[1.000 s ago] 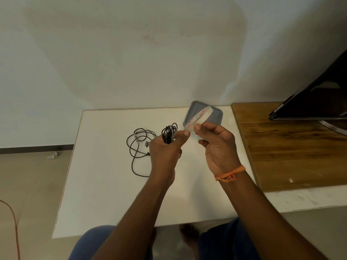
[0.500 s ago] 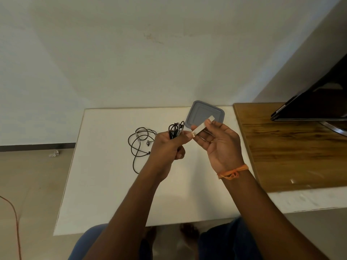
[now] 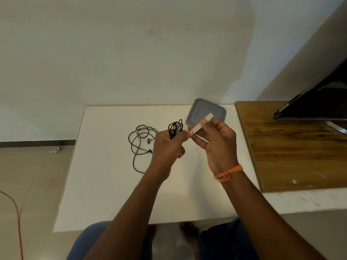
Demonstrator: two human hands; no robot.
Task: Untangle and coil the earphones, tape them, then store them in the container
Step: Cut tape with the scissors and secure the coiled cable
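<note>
While the left hand (image 3: 170, 145) grips the coil (image 3: 175, 128) above the tabletop (image 3: 112, 184), the right hand's (image 3: 216, 141) fingers (image 3: 201, 121) pinch the tape (image 3: 201, 123) beside it. The tape could fold onto itself (it looks limp), or the coil spring loose, before reaching the container (image 3: 217, 109).

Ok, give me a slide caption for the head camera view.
Left hand grips coiled black earphones; right hand holds a white tape strip beside them.
</note>
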